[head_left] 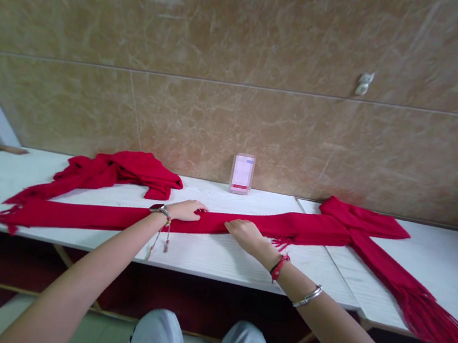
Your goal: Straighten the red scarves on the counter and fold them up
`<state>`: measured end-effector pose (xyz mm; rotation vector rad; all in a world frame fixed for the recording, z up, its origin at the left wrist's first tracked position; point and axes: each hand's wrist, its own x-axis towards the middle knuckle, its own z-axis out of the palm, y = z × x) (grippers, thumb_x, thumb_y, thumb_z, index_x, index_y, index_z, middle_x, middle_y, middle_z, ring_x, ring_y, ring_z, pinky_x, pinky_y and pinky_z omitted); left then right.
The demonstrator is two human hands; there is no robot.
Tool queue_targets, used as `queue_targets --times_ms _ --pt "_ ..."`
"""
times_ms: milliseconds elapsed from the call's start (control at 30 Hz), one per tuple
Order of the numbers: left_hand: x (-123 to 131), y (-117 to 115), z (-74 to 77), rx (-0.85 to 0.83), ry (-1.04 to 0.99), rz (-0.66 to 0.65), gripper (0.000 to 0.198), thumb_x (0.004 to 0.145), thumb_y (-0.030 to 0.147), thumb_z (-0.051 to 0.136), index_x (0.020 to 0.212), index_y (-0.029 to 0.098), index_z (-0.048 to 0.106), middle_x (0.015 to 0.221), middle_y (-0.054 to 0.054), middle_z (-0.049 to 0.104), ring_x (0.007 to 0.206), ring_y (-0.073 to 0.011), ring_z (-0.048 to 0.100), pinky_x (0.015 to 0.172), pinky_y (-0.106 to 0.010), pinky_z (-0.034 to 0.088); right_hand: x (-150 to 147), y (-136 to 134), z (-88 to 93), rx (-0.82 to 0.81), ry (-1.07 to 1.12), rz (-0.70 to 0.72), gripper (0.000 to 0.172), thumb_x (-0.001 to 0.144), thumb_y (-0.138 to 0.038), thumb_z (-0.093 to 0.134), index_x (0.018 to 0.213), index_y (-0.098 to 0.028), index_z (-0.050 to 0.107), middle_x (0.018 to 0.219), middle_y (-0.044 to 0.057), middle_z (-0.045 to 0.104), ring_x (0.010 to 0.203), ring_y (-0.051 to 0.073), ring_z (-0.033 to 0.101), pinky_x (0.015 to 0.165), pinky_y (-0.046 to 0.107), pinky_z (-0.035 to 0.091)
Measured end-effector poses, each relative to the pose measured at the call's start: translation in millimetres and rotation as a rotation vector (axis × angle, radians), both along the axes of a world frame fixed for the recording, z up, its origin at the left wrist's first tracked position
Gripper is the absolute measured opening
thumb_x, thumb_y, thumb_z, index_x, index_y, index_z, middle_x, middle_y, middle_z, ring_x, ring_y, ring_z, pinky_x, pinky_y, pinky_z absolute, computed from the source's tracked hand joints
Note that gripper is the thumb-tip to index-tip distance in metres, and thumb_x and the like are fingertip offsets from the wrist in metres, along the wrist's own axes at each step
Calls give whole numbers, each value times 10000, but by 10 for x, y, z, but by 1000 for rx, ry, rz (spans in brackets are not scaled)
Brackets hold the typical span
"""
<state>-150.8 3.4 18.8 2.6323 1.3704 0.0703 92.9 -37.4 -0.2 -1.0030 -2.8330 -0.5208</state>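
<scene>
A long red scarf (105, 217), folded into a narrow strip, stretches across the white tabletop, with fringe at its left end. My left hand (184, 210) rests on the upper edge of the strip, its fingers apart and reaching right. A short way to the right, my right hand (244, 234) is closed at the strip, thumb and fingers together on the fabric. Some fringe shows just beyond the right wrist. How much cloth lies beneath either hand is hidden.
A crumpled red scarf (132, 169) lies at the back left. Another red scarf (404, 285) spreads to the right, its fringe over the front edge. A phone-like upright thing (241, 174), blurred, leans on the tiled wall (238, 120). Shelves (214, 305) sit below the white tabletop (196, 254).
</scene>
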Motion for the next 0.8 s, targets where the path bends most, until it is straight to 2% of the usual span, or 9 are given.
queue_targets --times_ms 167,300,400,500,667,800 --pt "365 387 -5 -106 -74 90 346 762 299 498 1054 138 589 949 -52 657 841 -166 583 751 -235 422 -23 -52 -8 91 2 22 299 874 -106 422 1164 -131 492 890 96 642 802 196 592 675 292 448" --pt "539 522 -46 -189 -95 60 235 707 291 545 860 140 640 808 -13 659 738 -144 565 655 -207 409 -81 -32 -44 149 12 66 199 871 -94 417 1007 -116 560 845 98 626 779 198 568 686 327 433" --pt "577 578 -65 -245 -135 47 202 691 275 551 811 141 644 740 7 647 691 -124 548 628 -193 395 -132 -16 -76 174 36 44 159 852 -85 440 878 -113 594 856 103 620 806 212 555 671 338 431" --pt "567 609 -68 -282 -183 54 200 664 273 580 801 144 645 693 15 634 658 -119 531 612 -196 384 -159 -45 -80 146 20 -2 168 841 -74 441 862 -102 605 844 108 621 804 224 558 650 339 436" --pt "546 604 -15 -320 -300 37 148 653 285 600 662 139 619 636 17 606 658 -125 510 645 -215 378 -136 -121 -14 99 0 -48 188 855 -82 413 947 -100 576 868 114 613 787 216 572 638 318 449" --pt "583 574 110 -293 -460 39 228 684 349 582 724 126 606 710 -2 607 708 -141 514 691 -245 383 -82 -119 146 106 33 -115 256 875 -90 366 1082 -109 516 910 119 602 793 201 580 614 285 453"
